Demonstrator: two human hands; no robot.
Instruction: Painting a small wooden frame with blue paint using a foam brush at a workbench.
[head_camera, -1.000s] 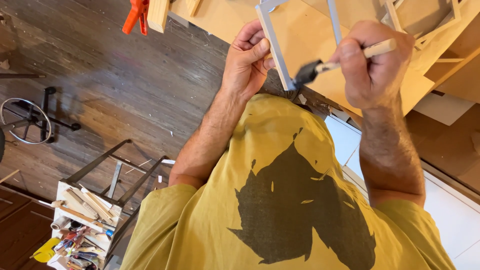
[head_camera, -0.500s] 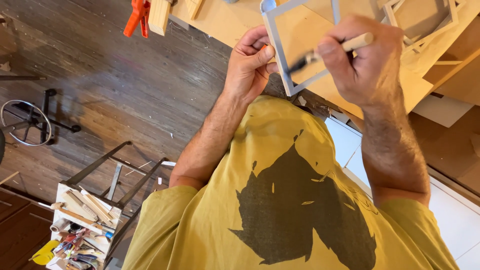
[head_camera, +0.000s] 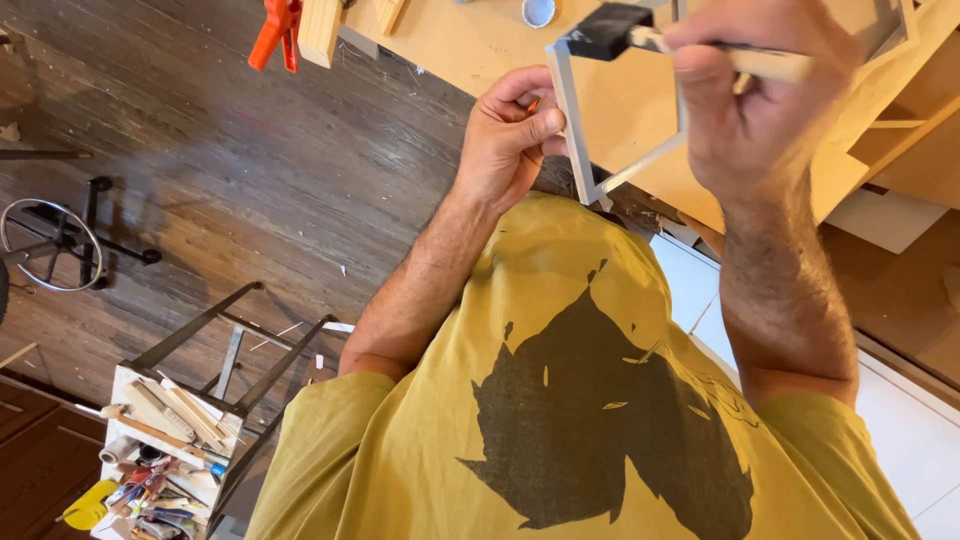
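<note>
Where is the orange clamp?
The orange clamp is at the top left of the head view, above the dark floor, beside a wood block.

**Around the workshop**

An orange clamp (head_camera: 275, 30) grips a pale wood block (head_camera: 320, 30) at the edge of the bench (head_camera: 470, 45), near a small round white cup (head_camera: 538, 11). Below lies a dark plank floor (head_camera: 250, 180). A metal stool (head_camera: 50, 245) stands at the left. A white cart (head_camera: 165, 450) beside a black metal frame (head_camera: 235, 345) holds sticks, tubes and brushes. A yellow shirt (head_camera: 560, 420) with a dark print fills the foreground.
</note>
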